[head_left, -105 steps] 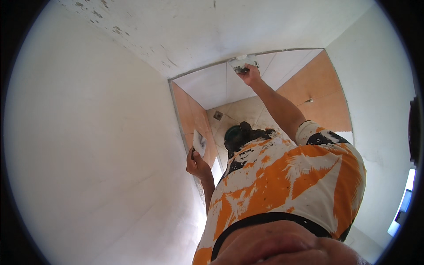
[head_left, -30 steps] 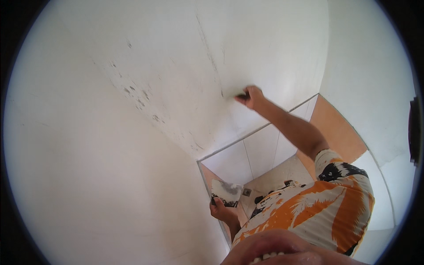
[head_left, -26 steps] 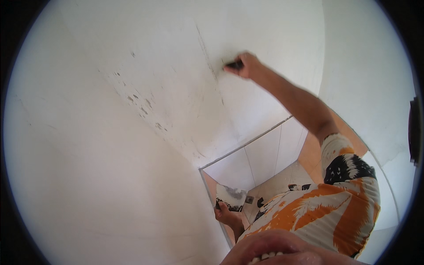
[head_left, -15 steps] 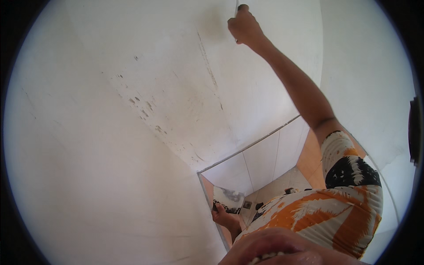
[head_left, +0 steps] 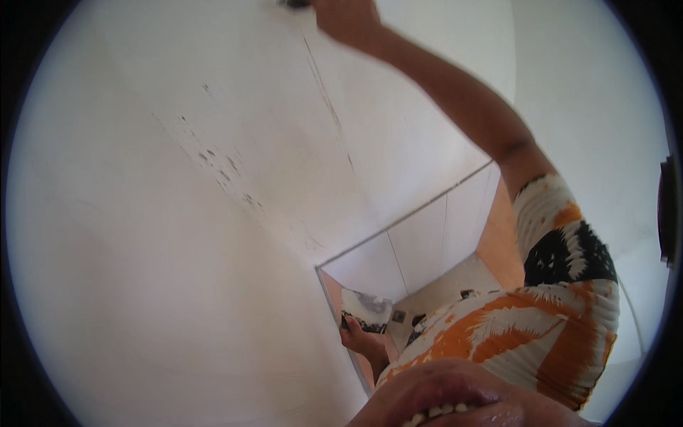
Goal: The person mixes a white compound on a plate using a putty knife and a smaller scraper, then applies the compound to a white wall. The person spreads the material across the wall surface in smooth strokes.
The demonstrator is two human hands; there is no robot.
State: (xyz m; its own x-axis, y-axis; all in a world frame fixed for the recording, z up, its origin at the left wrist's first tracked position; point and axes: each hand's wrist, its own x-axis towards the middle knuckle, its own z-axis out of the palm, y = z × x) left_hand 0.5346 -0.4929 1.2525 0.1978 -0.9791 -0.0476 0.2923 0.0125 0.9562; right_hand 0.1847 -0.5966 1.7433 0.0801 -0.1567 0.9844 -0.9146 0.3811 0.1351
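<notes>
My right hand (head_left: 348,20) is raised high against the white wall (head_left: 178,235), its fingers closed round a dark tool (head_left: 295,3). The top edge of the picture cuts the tool off, so its kind cannot be made out. Low down, my left hand (head_left: 358,336) grips a flat plate (head_left: 366,307) by its near edge. White and grey paste-like smears cover the plate, with black patches along its lower side. Thin dark streaks (head_left: 327,103) run down the wall below my right hand.
Dark chipped spots (head_left: 217,167) mark the wall further left. A ledge (head_left: 409,220) tops pale wall tiles (head_left: 420,245) below. On the floor lies a small square drain (head_left: 400,316). A dark object (head_left: 666,213) juts in at the right edge.
My right hand has swept left and slightly up along the wall with the tool. My left hand and the plate hold nearly the same place, while the view has shifted slightly.
</notes>
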